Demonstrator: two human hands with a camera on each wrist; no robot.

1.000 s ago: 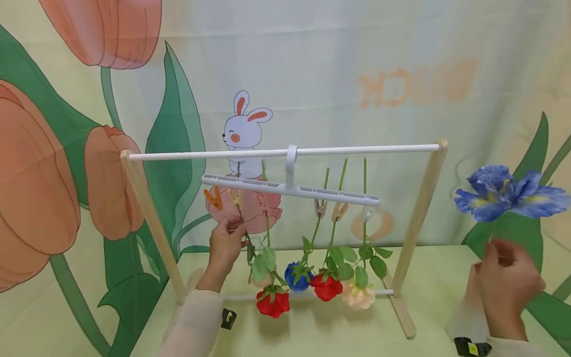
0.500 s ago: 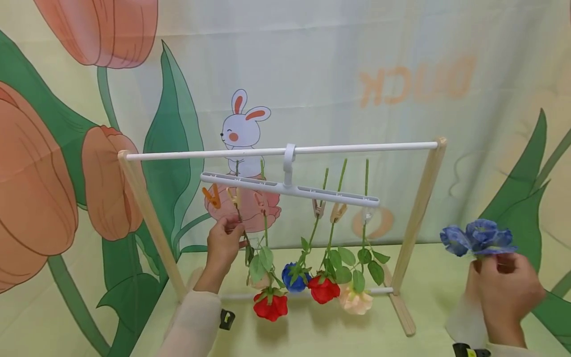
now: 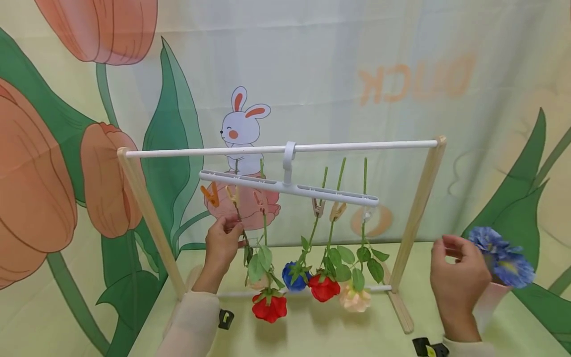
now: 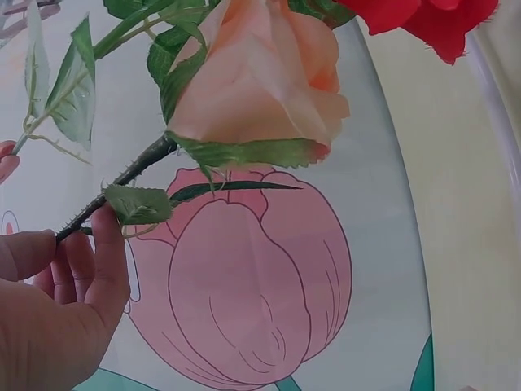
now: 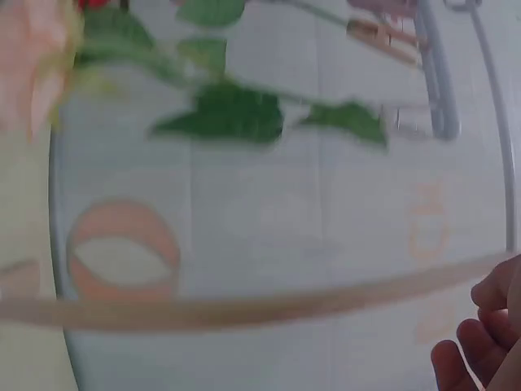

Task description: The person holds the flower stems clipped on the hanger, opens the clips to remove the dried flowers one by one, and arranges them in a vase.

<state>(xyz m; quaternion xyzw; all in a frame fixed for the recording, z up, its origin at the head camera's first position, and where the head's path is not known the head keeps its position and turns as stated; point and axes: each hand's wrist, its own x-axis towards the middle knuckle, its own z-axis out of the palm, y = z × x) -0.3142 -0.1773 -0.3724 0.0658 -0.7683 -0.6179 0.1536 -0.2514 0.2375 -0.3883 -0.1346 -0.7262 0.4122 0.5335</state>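
My left hand pinches the dark stem of a peach rose between thumb and fingers, just below a pale yellow clip on a white hanger. In the head view that rose is mostly behind leaves. My right hand is raised at the right with loosely bent fingers and nothing in them. Just beyond it, blue iris-like blooms stand in a pinkish-white vase, partly hidden by this hand. Upside down from the hanger's clips hang a red rose and several others.
The hanger tilts down to the right on a white rod between wooden posts. An orange clip at its left end holds nothing. A blue rose, another red rose and a cream rose hang low over the table.
My right hand has lowered the blue flower into the vase, let go of it and moved left. The left hand keeps its place on the stem.
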